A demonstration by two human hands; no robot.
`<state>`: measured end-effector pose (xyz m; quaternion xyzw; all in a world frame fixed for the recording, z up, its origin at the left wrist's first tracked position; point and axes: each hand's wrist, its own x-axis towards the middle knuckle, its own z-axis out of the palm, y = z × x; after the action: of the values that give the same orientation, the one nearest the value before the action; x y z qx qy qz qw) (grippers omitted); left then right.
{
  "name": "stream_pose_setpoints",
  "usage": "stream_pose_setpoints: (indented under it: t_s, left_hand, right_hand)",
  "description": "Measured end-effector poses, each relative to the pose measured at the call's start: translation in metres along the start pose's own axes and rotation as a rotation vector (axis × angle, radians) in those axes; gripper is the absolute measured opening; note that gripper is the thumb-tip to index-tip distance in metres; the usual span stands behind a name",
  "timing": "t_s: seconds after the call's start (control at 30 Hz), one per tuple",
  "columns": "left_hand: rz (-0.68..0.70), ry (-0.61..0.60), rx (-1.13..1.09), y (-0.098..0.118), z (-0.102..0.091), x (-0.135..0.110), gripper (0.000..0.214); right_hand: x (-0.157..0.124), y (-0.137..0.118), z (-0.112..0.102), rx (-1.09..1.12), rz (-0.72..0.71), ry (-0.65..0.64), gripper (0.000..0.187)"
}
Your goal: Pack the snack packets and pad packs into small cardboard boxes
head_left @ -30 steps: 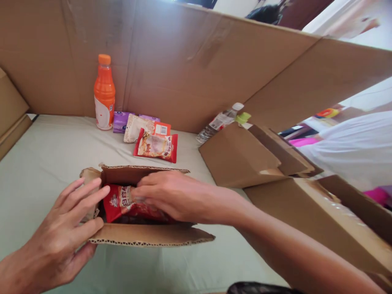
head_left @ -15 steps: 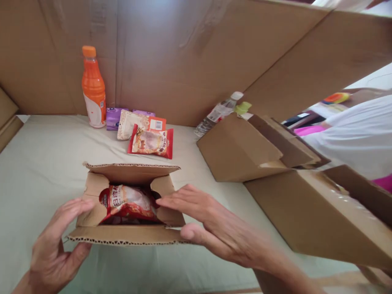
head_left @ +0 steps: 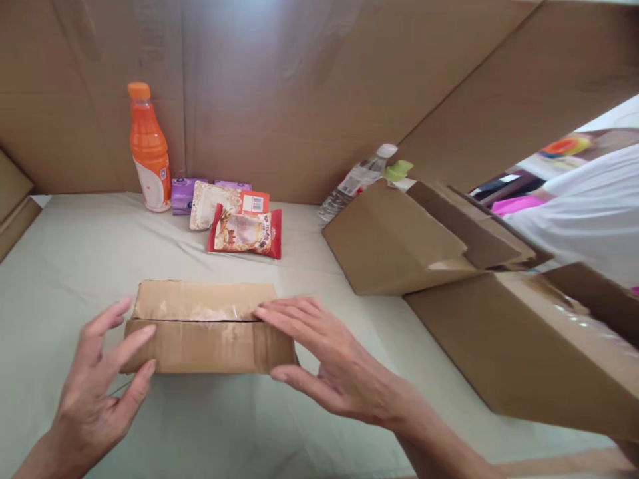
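Observation:
In front of me a small cardboard box lies on the pale cloth, its two long top flaps folded down and meeting along a seam. What is inside is hidden. My left hand is at the box's left end, fingers spread, a fingertip on or just over the near flap. At the right end, my right hand rests its extended fingers on the top by the seam, thumb apart at the near right corner. Behind the box lies a red snack packet, partly over a cream and orange packet.
An orange drink bottle stands by the cardboard wall, beside purple packs. A clear bottle leans at the back right. Larger cardboard boxes fill the right side. Beyond them shows a person's white sleeve.
The box's long flaps were up, showing a red snack packet inside; now they are folded down over it. My left hand's fingers have spread, and my right hand has shifted slightly left.

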<state>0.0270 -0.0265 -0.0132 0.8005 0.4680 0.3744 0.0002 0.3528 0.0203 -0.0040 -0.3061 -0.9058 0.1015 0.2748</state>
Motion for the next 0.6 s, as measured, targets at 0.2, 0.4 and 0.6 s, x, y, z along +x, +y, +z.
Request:
stream_pose_setpoints:
  t_s: [0.2,0.4,0.6]
  left_hand:
    - [0.109,-0.163,-0.041,-0.011,-0.009,0.001,0.030]
    - [0.183,-0.261,0.112,-0.027,-0.021,-0.009,0.040]
    - [0.252,-0.283,0.153,-0.033,-0.025,-0.006,0.044]
  right_hand:
    - [-0.031,-0.001,0.030,-0.163,-0.061,0.075,0.048]
    - [-0.024,0.005,0.026,-0.211,-0.058,-0.005,0.047]
    - [-0.011,0.011,0.021,-0.156,-0.115,-0.090,0.046]
